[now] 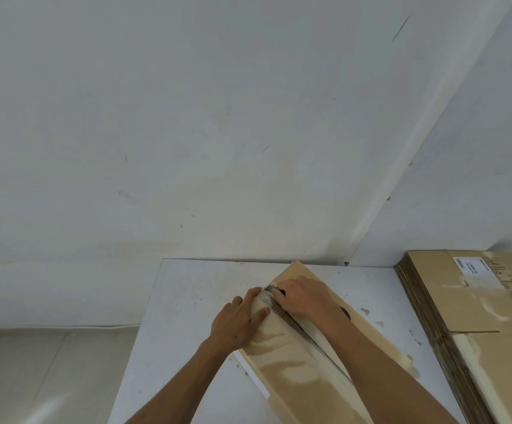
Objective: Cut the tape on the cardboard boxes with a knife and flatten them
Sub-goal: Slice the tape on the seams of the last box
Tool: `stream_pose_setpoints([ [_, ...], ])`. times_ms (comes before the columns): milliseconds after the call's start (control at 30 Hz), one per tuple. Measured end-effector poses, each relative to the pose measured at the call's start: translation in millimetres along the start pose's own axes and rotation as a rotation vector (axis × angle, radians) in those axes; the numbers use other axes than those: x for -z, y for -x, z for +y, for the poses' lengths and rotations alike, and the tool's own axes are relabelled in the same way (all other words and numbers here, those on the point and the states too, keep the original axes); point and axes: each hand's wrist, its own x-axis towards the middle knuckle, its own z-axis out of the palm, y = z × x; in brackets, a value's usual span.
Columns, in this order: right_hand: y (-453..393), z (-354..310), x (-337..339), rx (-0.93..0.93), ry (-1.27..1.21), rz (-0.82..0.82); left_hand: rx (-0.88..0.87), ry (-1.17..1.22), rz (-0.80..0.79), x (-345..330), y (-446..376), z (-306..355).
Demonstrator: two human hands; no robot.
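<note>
A long brown cardboard box [297, 371] lies diagonally on the white table [187, 301], its taped seam split open along the middle. My left hand [237, 321] lies flat on the left flap, fingers straight, near the far end of the seam. My right hand [302, 296] is curled on the right flap at the seam's far end, with something dark showing at its fingertips [279, 291]; whether that is the knife cannot be told.
A stack of flattened cardboard boxes [475, 325] lies at the right, the top one bearing a white label. White walls meet in a corner behind the table. A tiled floor shows at the lower left, beyond the table's left edge.
</note>
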Motion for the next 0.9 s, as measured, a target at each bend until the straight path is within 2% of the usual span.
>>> stream_pose_setpoints([
  [300, 4, -3, -3, 0.013, 0.083, 0.079, 0.009, -0.005, -0.014, 1, 1, 1],
  [400, 1, -3, -3, 0.025, 0.096, 0.045, 0.015, -0.01, -0.021, 2, 2, 3],
  [533, 0, 1, -2, 0.014, -0.009, -0.041, 0.025, -0.004, -0.031, 5, 4, 4],
  [900, 6, 9, 1, 0.035, -0.015, -0.094, 0.038, -0.016, -0.045, 8, 5, 6],
])
